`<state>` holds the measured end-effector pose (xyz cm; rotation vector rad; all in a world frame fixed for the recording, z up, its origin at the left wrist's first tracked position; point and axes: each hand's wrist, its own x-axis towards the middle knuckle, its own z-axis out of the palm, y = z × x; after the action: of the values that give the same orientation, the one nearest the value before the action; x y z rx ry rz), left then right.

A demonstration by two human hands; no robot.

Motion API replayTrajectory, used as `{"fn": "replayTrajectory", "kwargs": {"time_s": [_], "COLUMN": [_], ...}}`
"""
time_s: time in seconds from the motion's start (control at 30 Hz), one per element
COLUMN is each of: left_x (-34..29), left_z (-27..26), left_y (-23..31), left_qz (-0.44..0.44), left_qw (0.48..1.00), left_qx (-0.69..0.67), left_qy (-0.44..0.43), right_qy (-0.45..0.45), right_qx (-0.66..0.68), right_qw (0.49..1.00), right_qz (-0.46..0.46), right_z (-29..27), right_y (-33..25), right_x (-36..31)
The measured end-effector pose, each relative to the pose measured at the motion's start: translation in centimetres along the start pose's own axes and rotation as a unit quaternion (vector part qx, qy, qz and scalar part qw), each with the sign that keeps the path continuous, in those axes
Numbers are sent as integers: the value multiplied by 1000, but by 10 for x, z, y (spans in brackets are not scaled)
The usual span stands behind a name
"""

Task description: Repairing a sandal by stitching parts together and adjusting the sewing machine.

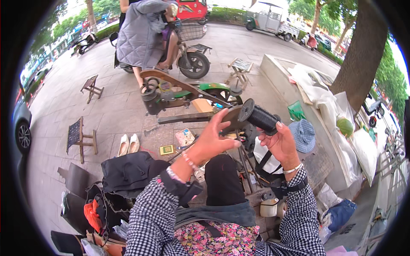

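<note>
A large spool of black thread (261, 118) is raised in front of me, tilted, with its far flange up and to the left. My right hand (281, 144) grips its lower right end between thumb and fingers. Left of the spool, my left hand (211, 141) is open with fingers spread, holding nothing that I can see. Just beyond the hands stands a hand-cranked sewing machine (188, 94) with a brown curved arm and a green part. The near part of the machine is partly hidden behind my left hand and the spool.
Folding stools (80, 135) stand at the left. Pale shoes (129, 145) and a black bag (127, 174) lie near my left arm. A checked blue hat (303, 135) rests at the right by a concrete ledge (294, 91). A person sits on a scooter (193, 64) beyond the machine.
</note>
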<state>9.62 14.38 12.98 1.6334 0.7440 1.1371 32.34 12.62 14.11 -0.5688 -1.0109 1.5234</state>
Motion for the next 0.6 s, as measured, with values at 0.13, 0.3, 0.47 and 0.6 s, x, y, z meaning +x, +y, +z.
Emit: {"fn": "replayTrajectory", "kwargs": {"time_s": [0.13,0.3,0.47,0.6], "left_x": [1,-25,-58,-73], "left_z": [13,6,1,-4], "left_y": [3,-14,-21,-4], "left_qz": [-24,-140,-122,-24], "left_qw": [974,943,975,995], "left_qx": [-225,-293,-165,-1], "left_qy": [29,71,88,97], "right_qy": [-27,3,82,148], "right_qx": [15,35,38,-2], "right_qw": [999,999,996,988], "right_qz": [31,36,11,-49], "right_z": [19,20,4,6], "right_y": [7,14,21,14], "right_x": [4,12,24,34]}}
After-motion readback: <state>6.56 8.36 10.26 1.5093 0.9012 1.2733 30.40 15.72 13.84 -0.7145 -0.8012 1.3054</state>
